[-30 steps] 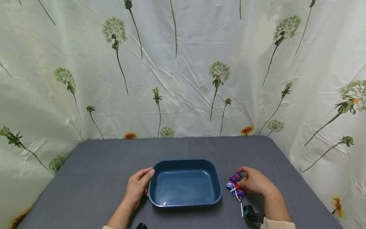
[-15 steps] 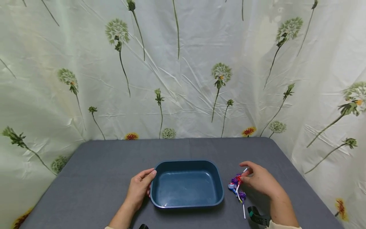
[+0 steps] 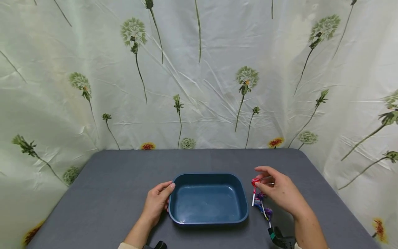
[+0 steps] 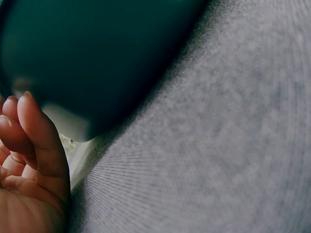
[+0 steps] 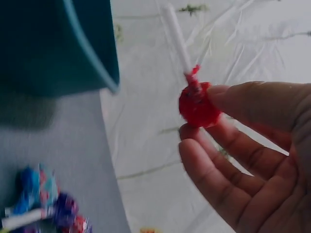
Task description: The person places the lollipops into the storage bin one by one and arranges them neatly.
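A blue rectangular plastic bin (image 3: 209,204) stands on the table, with nothing in it. My left hand (image 3: 155,204) holds its left side, thumb on the rim and fingers outside. Right of the bin, my right hand (image 3: 281,192) pinches a red-wrapped lollipop (image 5: 197,109) by its head between thumb and fingers. Its white stick points down in the head view. A short white strip shows between the fingers there; I cannot tell what it belongs to. Below the hand, several wrapped lollipops (image 3: 258,204), blue and purple, lie in a loose heap, partly overlapping.
Grey cloth covers the table (image 3: 130,173). A pale curtain (image 3: 211,86) printed with dandelions hangs behind and at both sides. A dark band (image 3: 280,238) is on the right wrist, close to the lollipop heap.
My right hand has lifted the red lollipop off the heap and moved it slightly away from me, towards the bin's right side. The left hand keeps its hold on the bin.
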A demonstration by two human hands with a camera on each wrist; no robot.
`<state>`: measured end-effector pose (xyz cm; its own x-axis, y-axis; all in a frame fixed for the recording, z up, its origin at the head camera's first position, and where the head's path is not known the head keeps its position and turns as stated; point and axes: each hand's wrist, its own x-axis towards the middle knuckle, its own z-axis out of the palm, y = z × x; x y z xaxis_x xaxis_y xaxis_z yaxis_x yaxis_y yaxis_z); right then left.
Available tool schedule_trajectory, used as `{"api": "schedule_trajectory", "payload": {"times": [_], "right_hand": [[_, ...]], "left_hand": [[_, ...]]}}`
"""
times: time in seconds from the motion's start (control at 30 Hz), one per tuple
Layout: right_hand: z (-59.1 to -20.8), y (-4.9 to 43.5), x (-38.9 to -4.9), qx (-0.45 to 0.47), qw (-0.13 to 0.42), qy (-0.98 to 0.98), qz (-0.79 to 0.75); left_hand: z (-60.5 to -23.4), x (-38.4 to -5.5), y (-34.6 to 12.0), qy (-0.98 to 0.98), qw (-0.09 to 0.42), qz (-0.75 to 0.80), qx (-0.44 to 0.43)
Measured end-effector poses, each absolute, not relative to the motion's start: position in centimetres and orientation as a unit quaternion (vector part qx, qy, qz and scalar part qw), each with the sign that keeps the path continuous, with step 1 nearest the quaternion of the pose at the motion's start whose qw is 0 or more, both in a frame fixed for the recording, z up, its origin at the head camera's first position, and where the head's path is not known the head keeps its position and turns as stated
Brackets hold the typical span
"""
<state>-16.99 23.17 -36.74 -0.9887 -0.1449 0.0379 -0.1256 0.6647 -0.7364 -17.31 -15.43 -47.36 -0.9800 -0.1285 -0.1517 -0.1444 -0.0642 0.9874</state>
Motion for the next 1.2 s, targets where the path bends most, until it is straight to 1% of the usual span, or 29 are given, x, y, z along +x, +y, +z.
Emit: {"api": "schedule_trajectory", "payload": {"times": [0.1,0.2,0.47,0.73,0.97,1.2], "right_hand": [[-36.2,22.0,-16.7,-0.091,-0.01,0.908,-0.409],[-35.8,20.7,-16.7,-0.107,-0.014,0.9,-0.422],[-35.9,16.8,-17.4,-0.121,0.019,0.884,-0.45],[-36.6,12.6,-17.9,-0.147,0.037,0.876,-0.458],[-37.1,9.7,-18.3,-0.193,0.038,0.865,-0.461],[-38.1,7.2,-18.5,-0.22,0.071,0.87,-0.435]], "left_hand": [[-47.3,-17.3,-15.3,0.685,0.003,0.722,-0.097],[-47.5,-17.3,-15.3,0.683,0.001,0.723,-0.099],[-47.7,-17.3,-15.4,0.681,-0.002,0.726,-0.095],[-47.8,-17.2,-15.3,0.679,0.002,0.728,-0.093],[-47.4,-17.2,-15.3,0.684,-0.001,0.723,-0.097],[-47.6,-17.4,-15.4,0.695,0.0,0.712,-0.1]]}}
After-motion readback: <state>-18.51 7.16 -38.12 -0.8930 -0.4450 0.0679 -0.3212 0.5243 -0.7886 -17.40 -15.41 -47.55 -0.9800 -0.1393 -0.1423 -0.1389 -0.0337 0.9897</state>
